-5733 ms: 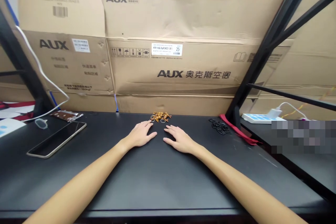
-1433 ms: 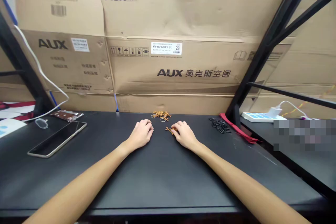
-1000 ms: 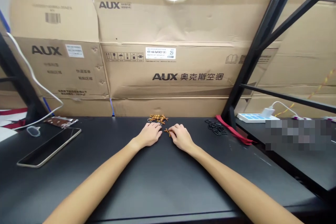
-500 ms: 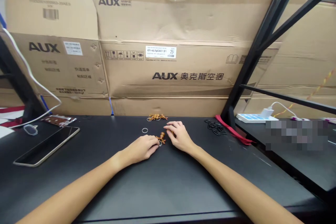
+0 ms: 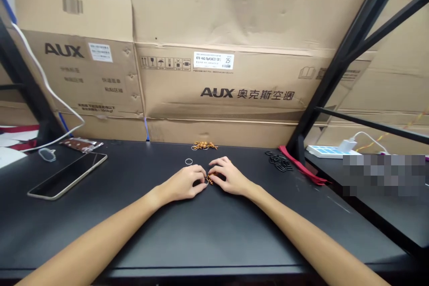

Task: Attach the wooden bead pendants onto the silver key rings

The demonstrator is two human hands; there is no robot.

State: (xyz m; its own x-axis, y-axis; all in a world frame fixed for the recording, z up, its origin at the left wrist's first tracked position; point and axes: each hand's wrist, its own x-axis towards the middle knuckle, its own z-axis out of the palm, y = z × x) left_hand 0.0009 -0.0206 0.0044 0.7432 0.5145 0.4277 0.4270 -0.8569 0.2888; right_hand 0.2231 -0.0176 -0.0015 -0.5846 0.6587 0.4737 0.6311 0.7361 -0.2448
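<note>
My left hand [image 5: 187,182] and my right hand [image 5: 229,176] meet near the middle of the black table, fingertips almost touching. Between them is a small beaded keychain [image 5: 210,180] with orange-brown wooden beads and cord, partly covered by the fingers. The left fingers are bent in a pinch at its ring side. From the other side, the right thumb and fingers close on the beads. A loose metal ring [image 5: 189,161] lies just beyond the left hand. Farther back, against the cardboard, sits a group of similar beaded keychains [image 5: 204,145].
A phone [image 5: 69,175] lies at the left, with a brown packet [image 5: 81,144] and a white cable [image 5: 60,96] behind it. Black rings [image 5: 280,161] are piled at the right beside a red strap [image 5: 303,167]. Cardboard [image 5: 214,27] walls off the back; a white power strip [image 5: 323,151] stands beyond the black frame.
My right hand has come in to the left and down, onto the beaded keychain. The left fingers have shifted around it. The whole view has moved slightly.
</note>
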